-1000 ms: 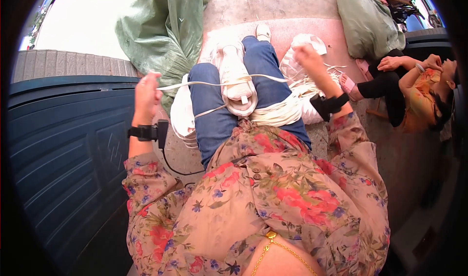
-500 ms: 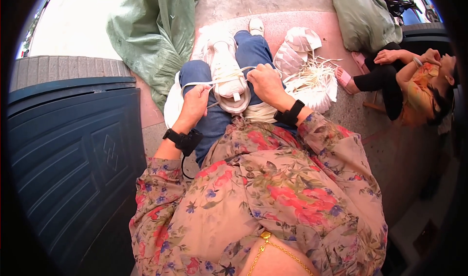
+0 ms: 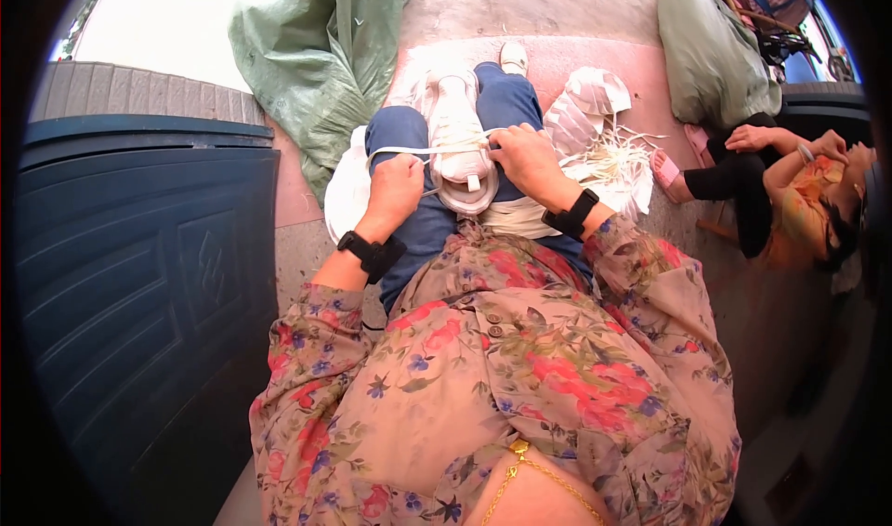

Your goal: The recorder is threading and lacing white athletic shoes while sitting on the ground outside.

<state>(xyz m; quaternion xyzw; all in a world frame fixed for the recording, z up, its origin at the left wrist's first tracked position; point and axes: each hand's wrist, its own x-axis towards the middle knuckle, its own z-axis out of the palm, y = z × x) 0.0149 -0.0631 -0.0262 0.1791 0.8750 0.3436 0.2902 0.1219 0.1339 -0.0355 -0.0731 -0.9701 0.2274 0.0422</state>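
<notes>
White strip [image 3: 437,148] stretched taut left–right — pinched between both hands.

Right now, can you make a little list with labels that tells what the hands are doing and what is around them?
left hand: closed on a white strip, pulling it taut
right hand: pinching the same strip at its other end
white bundle: lies on the lap between the legs, the strip across it
loose white strips: heaped beside the right knee
green sheet: crumpled on the ground, to the left
another person: sits at the right
</notes>
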